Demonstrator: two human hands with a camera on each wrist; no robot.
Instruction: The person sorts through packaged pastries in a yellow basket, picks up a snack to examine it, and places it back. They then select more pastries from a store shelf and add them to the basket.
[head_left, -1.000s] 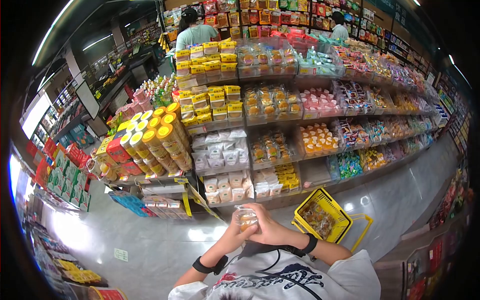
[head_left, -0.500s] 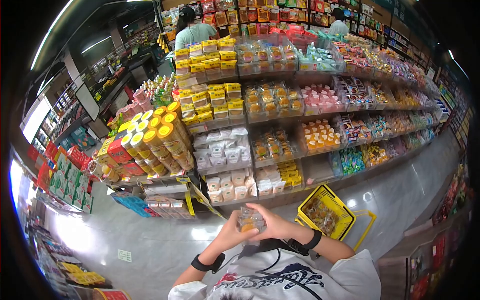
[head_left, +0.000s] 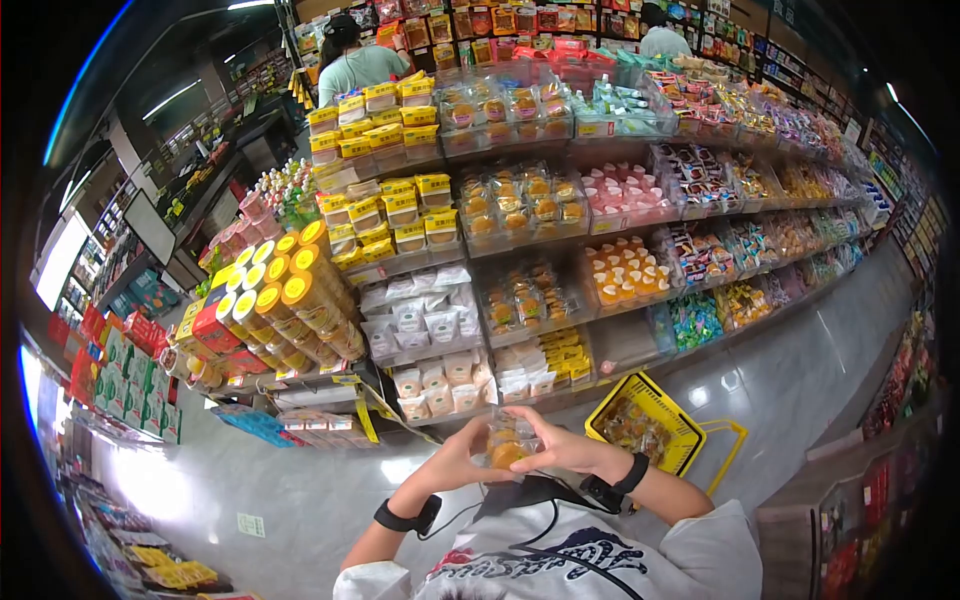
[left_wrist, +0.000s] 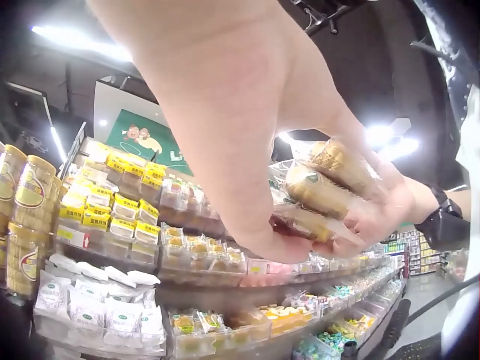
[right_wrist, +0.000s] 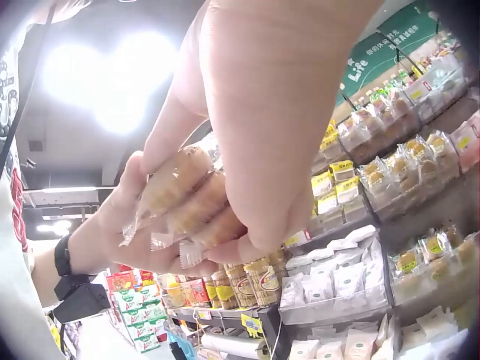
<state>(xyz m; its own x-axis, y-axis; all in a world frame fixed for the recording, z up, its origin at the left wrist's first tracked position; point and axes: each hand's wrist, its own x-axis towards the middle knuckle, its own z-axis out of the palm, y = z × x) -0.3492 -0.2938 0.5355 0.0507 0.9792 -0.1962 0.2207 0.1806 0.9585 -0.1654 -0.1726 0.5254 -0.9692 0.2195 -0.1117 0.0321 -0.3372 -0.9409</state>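
- Since a second earlier, both hands had drawn slightly apart, and more of the round golden-brown cakes in clear plastic wrappers (head_left: 508, 450) showed between them; in the head view the shelf goods had shifted toward the left.
- At chest height, in front of the white short-sleeved shirt with dark lettering (head_left: 600, 548), the cakes were held between both hands, well above the grey shiny floor (head_left: 330, 500). Both wrist views showed three of them packed side by side.
- Curved around one side of the cakes, the left hand (head_left: 448, 466) gripped them with its fingers bent only partly.
- From the opposite side the right hand (head_left: 566, 450) gripped the same cakes, its thumb and fingers likewise bowed around the wrappers.
- Each wrist wore a black strap with a small dark device, the left one (head_left: 396, 517) and the right one (head_left: 637, 470) alike.
- On the floor near the right forearm stood a yellow rectangular plastic basket (head_left: 688, 448), its handle folded outward, with brown snacks in clear wrappers (head_left: 636, 430) inside.
- Beyond the hands rose tiered shelves (head_left: 625, 342), carrying white packets (head_left: 440, 322), clear boxes with yellow labels (head_left: 400, 208) and pink cup-shaped sweets (head_left: 626, 192).
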